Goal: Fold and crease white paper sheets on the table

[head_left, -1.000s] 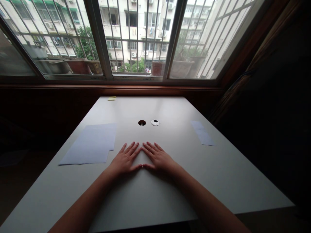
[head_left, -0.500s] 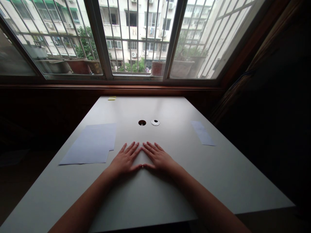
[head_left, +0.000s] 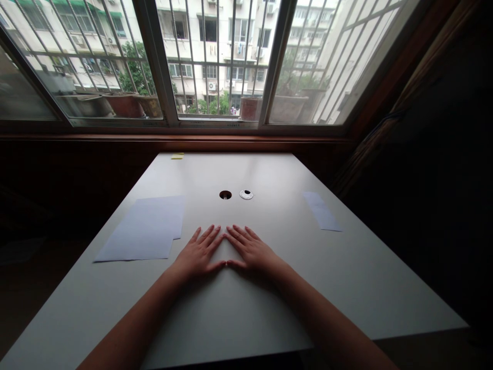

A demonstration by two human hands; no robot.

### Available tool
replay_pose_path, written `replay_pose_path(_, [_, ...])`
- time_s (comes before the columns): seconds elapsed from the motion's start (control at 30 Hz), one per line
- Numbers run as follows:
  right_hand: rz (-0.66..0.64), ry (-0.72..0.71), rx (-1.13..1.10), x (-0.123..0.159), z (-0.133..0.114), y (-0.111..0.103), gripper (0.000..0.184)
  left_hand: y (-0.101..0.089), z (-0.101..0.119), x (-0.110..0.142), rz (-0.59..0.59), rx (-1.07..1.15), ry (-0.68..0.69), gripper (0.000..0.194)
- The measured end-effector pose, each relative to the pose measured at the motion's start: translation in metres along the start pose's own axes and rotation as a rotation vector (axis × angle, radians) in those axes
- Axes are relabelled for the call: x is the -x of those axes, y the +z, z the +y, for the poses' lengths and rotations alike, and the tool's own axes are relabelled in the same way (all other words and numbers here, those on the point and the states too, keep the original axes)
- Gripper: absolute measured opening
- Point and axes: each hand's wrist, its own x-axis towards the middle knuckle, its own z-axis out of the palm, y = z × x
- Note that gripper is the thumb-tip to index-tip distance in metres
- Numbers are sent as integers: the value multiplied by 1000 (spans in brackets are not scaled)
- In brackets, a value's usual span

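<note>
My left hand (head_left: 199,253) lies flat, palm down, on the white table (head_left: 231,318), its fingers spread. Beside it my right hand (head_left: 250,250) rests the same way. The tips of the thumbs and index fingers meet or nearly meet, framing a small patch of tabletop. Neither hand holds anything. Left of my left hand are overlapping sheets of white paper (head_left: 138,231). Beyond the fingertips is a round hole (head_left: 225,195) in the tabletop, and right of it a white ring-shaped cover (head_left: 243,196) with a dark opening.
A narrow strip of paper (head_left: 321,211) lies on the table's right side. Yellow strips (head_left: 177,156) sit at the far left corner. Behind the table runs a barred window (head_left: 219,61) with flowerpots (head_left: 125,105) outside. A dark curtain (head_left: 416,92) hangs at the right.
</note>
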Motion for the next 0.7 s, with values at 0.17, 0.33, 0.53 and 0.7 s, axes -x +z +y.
replay_pose_path(0.17, [8,-2,2,0,1,1,82,3,-1,0,17,-11,4,81])
replay_pose_path(0.33, [18,-7,1,0,1,2,82,5,-2,0,21,-21,10,80])
replay_pose_path(0.53, [16,0,0,0,0,2,82,5,-2,0,37,-20,11,80])
replay_pose_path(0.7, [19,0,-3,0,1,2,81,4,-1,-1,23,-12,5,80])
